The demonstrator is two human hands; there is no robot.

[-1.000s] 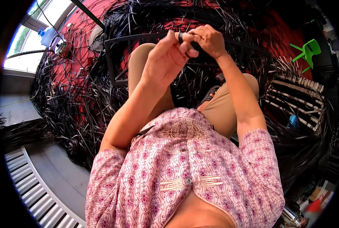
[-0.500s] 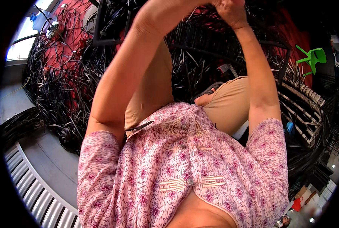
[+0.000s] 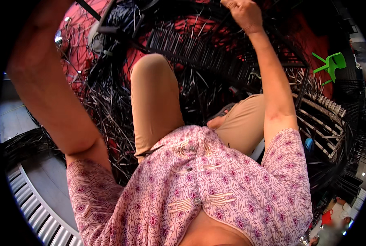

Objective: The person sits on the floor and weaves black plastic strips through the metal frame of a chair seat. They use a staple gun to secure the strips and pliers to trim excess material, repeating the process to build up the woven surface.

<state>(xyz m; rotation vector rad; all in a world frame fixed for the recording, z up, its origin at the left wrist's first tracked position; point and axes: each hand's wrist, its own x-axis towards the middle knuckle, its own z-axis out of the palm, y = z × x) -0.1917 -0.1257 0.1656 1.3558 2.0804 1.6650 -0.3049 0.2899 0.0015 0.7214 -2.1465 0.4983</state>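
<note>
My right hand (image 3: 247,15) is at the top of the view with its fingers closed, over a black frame (image 3: 121,34) partly woven with black strips (image 3: 199,51). Whatever sits in those fingers, if anything, is too dark to make out. Out at the upper-left rim is my left hand (image 3: 39,30), deep in shadow, its fingers cut off or lost in the dark. The frame lies in front of my knees, and its woven panel spans the space between them and my right forearm.
Loose black strips (image 3: 117,102) are heaped over a red floor covering (image 3: 82,14). A green chair (image 3: 335,65) stands at far right, near a rack-like piece with pale bars (image 3: 322,127). White slats (image 3: 43,217) are at lower left. A person (image 3: 341,207) shows at lower right.
My left arm has swung outward to the left rim, away from the right hand. The right hand has shifted slightly left. More of the woven panel and my left knee shows.
</note>
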